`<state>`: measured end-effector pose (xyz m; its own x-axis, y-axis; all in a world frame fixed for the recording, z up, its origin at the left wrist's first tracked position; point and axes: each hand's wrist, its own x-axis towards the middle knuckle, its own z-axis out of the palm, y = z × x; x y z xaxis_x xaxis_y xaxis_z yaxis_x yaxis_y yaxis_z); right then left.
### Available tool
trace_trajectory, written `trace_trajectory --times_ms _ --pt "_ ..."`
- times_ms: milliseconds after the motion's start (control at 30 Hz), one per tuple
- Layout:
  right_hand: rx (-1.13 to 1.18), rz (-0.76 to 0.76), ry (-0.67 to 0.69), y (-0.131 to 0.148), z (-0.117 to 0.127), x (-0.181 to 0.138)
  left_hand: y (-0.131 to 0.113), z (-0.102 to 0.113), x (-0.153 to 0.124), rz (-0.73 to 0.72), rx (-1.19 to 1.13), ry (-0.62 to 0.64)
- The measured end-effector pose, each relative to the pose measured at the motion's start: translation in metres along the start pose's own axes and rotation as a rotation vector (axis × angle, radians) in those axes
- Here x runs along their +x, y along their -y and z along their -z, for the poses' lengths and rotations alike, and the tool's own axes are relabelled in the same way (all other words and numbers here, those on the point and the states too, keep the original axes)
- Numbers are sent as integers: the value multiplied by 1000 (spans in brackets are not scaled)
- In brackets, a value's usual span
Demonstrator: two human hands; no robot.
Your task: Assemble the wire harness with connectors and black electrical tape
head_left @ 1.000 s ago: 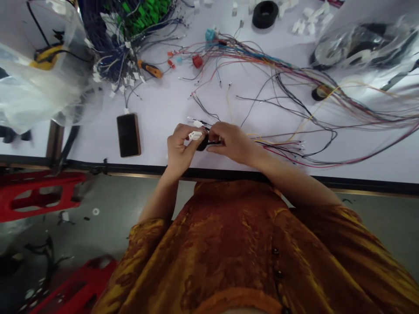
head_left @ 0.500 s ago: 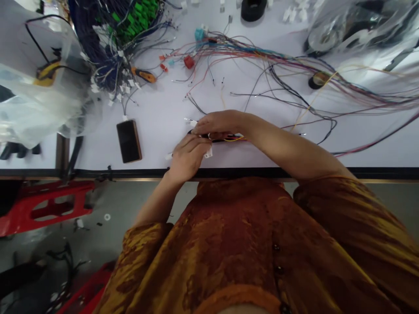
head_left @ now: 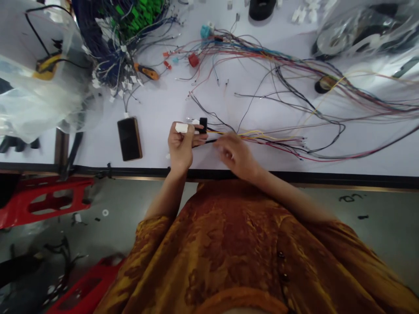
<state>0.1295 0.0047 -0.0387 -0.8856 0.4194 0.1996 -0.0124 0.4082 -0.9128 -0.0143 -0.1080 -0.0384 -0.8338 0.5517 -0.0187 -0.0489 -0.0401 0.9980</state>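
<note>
Pinched between the thumb and fingers of my left hand (head_left: 181,150) is a white plastic connector (head_left: 182,127). A black connector (head_left: 203,125) sits at the fingertips of the same hand, with yellow, red and black wires (head_left: 253,135) running right from it. Just below these wires is my right hand (head_left: 238,156), its fingers curled and blurred by motion. Whether it grips a wire I cannot make out. Loose black wires (head_left: 209,111) with crimped ends lie beyond my hands.
A phone (head_left: 130,138) lies to the left. Farther back are an orange-handled tool (head_left: 146,71), a red connector (head_left: 193,60), a wire bundle with green connectors (head_left: 144,17) and a long multicoloured harness (head_left: 278,56). A plastic bag (head_left: 366,30) sits back right; red stools (head_left: 62,198) stand below the table.
My hands were together over the connectors and have parted. My right hand has drawn back toward the table edge, and the left has turned, bringing the white and black connectors into view.
</note>
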Motion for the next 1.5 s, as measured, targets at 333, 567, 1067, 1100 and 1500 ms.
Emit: trace_trajectory --times_ms 333,567,1067,1100,1500 --pt "235 -261 -137 -19 3 32 3 -10 -4 -124 100 -44" --pt "115 -88 -158 -12 1 2 -8 -7 2 -158 166 173" --pt "675 -494 -287 -51 21 33 32 -5 26 -109 81 392" --pt "609 -446 -292 -51 19 30 31 -9 28 -123 117 375" --pt "204 -169 -280 -50 7 21 -8 -28 -2 -327 356 335"
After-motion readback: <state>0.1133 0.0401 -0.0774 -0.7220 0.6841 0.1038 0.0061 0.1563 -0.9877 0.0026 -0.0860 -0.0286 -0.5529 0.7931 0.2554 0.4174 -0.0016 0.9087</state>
